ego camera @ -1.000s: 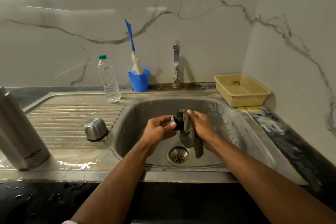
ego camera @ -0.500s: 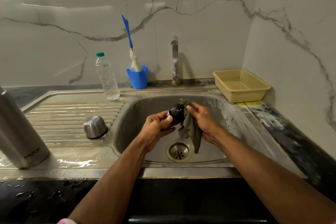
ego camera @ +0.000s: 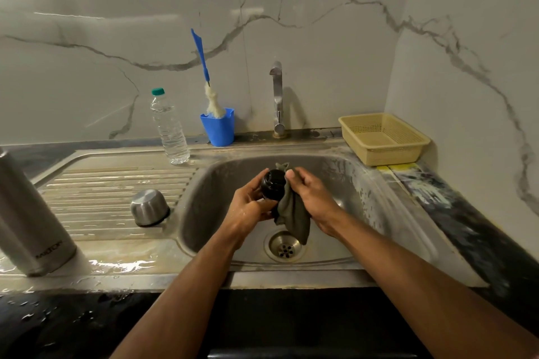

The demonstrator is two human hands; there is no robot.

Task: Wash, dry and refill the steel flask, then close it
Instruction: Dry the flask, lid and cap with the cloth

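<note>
Flask (ego camera: 30,213), steel and uncapped as far as the frame shows, stands at the far left on the wet drainboard (ego camera: 110,183), its top cut off by the picture edge. A steel cup (ego camera: 149,207) sits upside down on the ribbed part of the drainboard, just beside the sink (ego camera: 379,213) rim.

Over the sink bowl, both hands work together. The left hand (ego camera: 249,208) curls its fingers around a black stopper (ego camera: 272,184), holding it from the left and below with its round top facing up. The right hand (ego camera: 310,198) pinches a grey-green cloth (ego camera: 293,217) against the right side of the stopper; the cloth wraps partly behind the stopper and hangs down above the drain (ego camera: 285,247). So each grip is clamped: the left on the stopper, the right on the cloth.

At the back of the bench, a clear water bottle (ego camera: 169,127) with a green cap stands upright at the drainboard's far edge. Near it to the right is a blue cup (ego camera: 218,130) holding a bottle brush (ego camera: 205,76) with a blue handle that leans left against the marble wall. The tap (ego camera: 277,99) rises behind the sink, and a beige plastic basket (ego camera: 383,138) rests in the right corner. Water puddles shine on the front rim beside the flask.
</note>
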